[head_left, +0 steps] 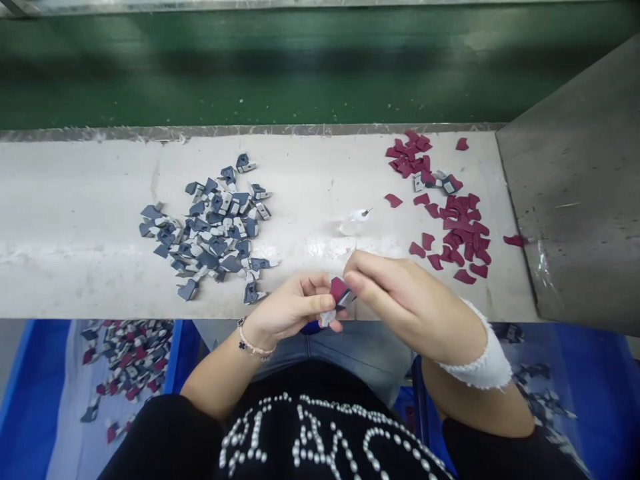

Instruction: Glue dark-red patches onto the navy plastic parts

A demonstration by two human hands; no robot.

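My left hand (295,307) pinches a small grey and white plastic part with a maroon piece (338,289) on its face, just over the table's front edge. Thumb and fingers of my right hand (395,290) close at the upper right end of that same part; the exact grip is partly hidden behind the fingers. To the left lies a loose pile of grey and white plastic parts (215,227). On the right are scattered flat maroon pieces (463,227), with a few grey parts (453,184) among them. A small white bottle with a thin needle tip (356,221) lies beyond my hands.
A green conveyor belt (300,67) runs behind the pale worktable (75,227). A metal panel (575,193) rises at the right. Below are blue bins, the left one (30,400) holding grey parts with maroon faces, the right one (600,393) grey parts.
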